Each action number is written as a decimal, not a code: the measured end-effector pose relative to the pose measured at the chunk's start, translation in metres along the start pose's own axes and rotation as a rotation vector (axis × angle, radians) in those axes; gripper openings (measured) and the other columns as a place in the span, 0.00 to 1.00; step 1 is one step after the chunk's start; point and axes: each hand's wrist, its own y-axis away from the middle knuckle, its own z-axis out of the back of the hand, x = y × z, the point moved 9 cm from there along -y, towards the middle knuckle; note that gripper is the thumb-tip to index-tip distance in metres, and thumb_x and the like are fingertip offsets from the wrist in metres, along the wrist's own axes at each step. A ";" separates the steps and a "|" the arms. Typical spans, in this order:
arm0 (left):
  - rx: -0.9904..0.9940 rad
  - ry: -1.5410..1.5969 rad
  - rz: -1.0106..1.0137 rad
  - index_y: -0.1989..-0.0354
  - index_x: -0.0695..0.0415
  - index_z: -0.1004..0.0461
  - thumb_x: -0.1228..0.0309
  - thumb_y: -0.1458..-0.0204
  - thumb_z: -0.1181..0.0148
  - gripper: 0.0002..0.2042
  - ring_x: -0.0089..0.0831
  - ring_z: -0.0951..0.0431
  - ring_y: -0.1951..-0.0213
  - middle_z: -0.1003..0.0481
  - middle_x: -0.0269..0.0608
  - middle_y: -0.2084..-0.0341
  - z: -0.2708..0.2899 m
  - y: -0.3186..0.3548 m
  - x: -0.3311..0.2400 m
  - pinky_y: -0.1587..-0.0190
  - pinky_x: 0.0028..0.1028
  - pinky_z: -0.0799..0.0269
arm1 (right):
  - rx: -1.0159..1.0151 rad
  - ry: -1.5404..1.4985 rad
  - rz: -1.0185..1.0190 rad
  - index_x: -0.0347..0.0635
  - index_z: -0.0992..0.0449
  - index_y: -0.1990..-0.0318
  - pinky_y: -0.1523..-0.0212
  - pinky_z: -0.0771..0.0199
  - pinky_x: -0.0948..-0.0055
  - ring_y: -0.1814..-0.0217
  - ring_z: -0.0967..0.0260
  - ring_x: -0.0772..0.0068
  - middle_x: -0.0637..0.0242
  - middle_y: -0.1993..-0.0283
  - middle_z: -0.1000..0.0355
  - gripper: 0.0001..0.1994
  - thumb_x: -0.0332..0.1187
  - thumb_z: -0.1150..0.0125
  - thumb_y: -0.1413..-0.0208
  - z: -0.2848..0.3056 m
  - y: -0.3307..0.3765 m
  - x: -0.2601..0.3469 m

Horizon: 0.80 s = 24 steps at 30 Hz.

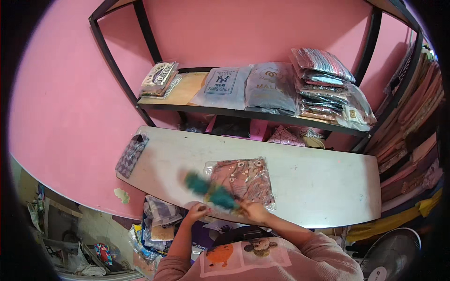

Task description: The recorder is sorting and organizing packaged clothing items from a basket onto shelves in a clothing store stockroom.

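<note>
Best, likely: left hand [198,211] steadies bagged pink cloth [243,180], right hand [255,212] moves green thing [221,198] lightly, grip firm. Left hand's at table [323,182] near edge, hold unclear. Green thing, blurred, lies between hands, overlapping bag's lower left. Right hand, apart from left, looks clamped on its end.

Just at eight o'clock of the rose-brown packet [243,175], whose cloth carries pale rings and specks, I see a blurred teal-green item [222,198] with a yellowish patch. The desk [323,182] is off-white. Out at nine o'clock, a small packet [132,155] wears grey and muted-purple diamonds. Around twelve, two bags look blue-grey against the pink wall [211,28]; at one, the topmost packet [323,64] is striped reddish and pale.
</note>
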 end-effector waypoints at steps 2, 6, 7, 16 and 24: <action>-0.102 -0.143 -0.080 0.59 0.63 0.28 0.66 0.55 0.36 0.17 0.27 0.26 0.68 0.26 0.41 0.69 0.020 -0.019 0.000 0.66 0.27 0.30 | -0.248 -0.007 -0.195 0.38 0.39 0.45 0.62 0.29 0.55 0.56 0.34 0.45 0.47 0.56 0.34 0.25 0.29 0.47 0.55 0.027 0.022 -0.049; -0.359 -0.341 -0.176 0.57 0.66 0.30 0.63 0.60 0.32 0.24 0.31 0.26 0.63 0.26 0.46 0.66 0.044 -0.052 -0.008 0.60 0.27 0.30 | -0.522 0.194 -0.776 0.40 0.44 0.40 0.67 0.30 0.53 0.65 0.32 0.44 0.46 0.58 0.35 0.28 0.31 0.50 0.52 0.079 0.110 -0.151; -0.341 -0.342 -0.184 0.57 0.66 0.30 0.63 0.60 0.32 0.24 0.31 0.26 0.63 0.26 0.46 0.66 0.033 -0.065 -0.014 0.60 0.27 0.30 | -0.485 0.230 -0.889 0.41 0.42 0.41 0.68 0.29 0.54 0.59 0.33 0.45 0.48 0.55 0.36 0.27 0.31 0.50 0.52 0.080 0.136 -0.175; -0.457 -0.011 -0.045 0.61 0.65 0.29 0.64 0.60 0.34 0.21 0.32 0.25 0.69 0.27 0.41 0.72 0.015 -0.114 -0.026 0.67 0.29 0.29 | -0.422 0.164 -0.792 0.38 0.35 0.47 0.52 0.34 0.59 0.50 0.36 0.50 0.51 0.48 0.35 0.24 0.33 0.43 0.55 0.077 0.042 -0.152; -0.209 0.276 0.211 0.68 0.61 0.26 0.70 0.56 0.41 0.09 0.27 0.28 0.78 0.27 0.39 0.77 -0.017 -0.076 -0.030 0.78 0.27 0.32 | -0.337 -0.883 -0.818 0.35 0.24 0.74 0.70 0.30 0.71 0.73 0.30 0.68 0.63 0.75 0.27 0.13 0.36 0.32 0.64 0.011 0.010 -0.204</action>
